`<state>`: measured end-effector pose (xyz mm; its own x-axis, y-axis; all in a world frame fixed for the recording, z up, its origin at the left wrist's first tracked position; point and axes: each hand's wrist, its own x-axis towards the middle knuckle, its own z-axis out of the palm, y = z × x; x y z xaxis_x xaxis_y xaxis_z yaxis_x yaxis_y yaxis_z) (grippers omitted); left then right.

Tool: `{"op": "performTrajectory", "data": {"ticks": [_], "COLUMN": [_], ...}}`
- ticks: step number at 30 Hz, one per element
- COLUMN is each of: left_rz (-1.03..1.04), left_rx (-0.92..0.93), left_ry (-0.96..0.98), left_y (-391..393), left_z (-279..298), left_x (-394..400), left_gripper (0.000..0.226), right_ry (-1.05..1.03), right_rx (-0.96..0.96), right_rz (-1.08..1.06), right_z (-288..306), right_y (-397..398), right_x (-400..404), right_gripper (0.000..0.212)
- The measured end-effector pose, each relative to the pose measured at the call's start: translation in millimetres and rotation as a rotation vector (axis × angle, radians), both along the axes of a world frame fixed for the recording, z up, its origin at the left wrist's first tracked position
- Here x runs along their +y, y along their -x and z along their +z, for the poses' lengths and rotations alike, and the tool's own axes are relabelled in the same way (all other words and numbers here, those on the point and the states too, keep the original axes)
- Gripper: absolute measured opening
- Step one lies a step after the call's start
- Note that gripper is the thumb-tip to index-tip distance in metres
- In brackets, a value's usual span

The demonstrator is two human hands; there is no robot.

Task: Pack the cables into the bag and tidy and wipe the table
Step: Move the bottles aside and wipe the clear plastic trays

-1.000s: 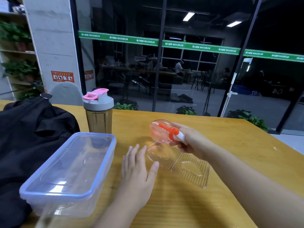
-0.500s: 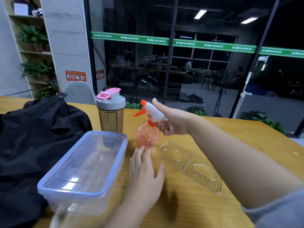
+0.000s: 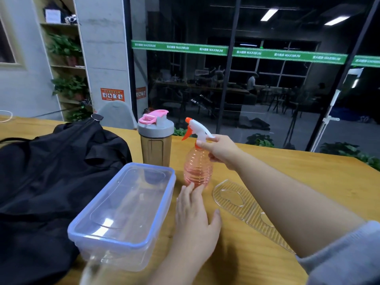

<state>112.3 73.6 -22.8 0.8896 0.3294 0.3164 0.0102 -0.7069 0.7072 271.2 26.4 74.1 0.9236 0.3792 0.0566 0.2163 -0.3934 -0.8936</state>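
Note:
A pink ribbed spray bottle (image 3: 197,168) with a white and orange trigger head stands upright on the wooden table (image 3: 308,171). My right hand (image 3: 221,150) grips its neck just under the trigger. My left hand (image 3: 195,214) lies flat on the table in front of it, fingers apart, fingertips touching the bottle's base. A black bag (image 3: 45,182) slumps on the left of the table. No cables are visible.
A clear lidded plastic box (image 3: 125,212) sits between the bag and my left hand. A shaker cup (image 3: 155,140) with a pink flip lid stands behind it. A clear ribbed plastic tray (image 3: 242,208) lies under my right forearm. A glass wall runs behind the table.
My right hand lifted the spray bottle from lying tilted over the clear tray and set it upright further left, near the shaker cup. My left hand stayed flat on the table.

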Motion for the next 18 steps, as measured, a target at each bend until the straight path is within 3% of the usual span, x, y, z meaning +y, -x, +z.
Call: {"op": "performTrajectory", "data": {"ticks": [4, 12, 18], "left_rz": [0.009, 0.02, 0.023], "left_rx": [-0.01, 0.025, 0.033], "left_ry": [-0.002, -0.01, -0.063], "left_y": [0, 0, 2], "left_z": [0, 3, 5], "left_x": [1, 4, 2], "left_gripper": [0.061, 0.064, 0.062], "right_ry": [0.23, 0.079, 0.089], "right_rx": [0.063, 0.226, 0.186], "right_rz": [-0.009, 0.079, 0.112], "right_z": [-8, -13, -17], "right_y": [8, 13, 13], "right_x": [11, 35, 39], "right_gripper": [0.057, 0.06, 0.068]}}
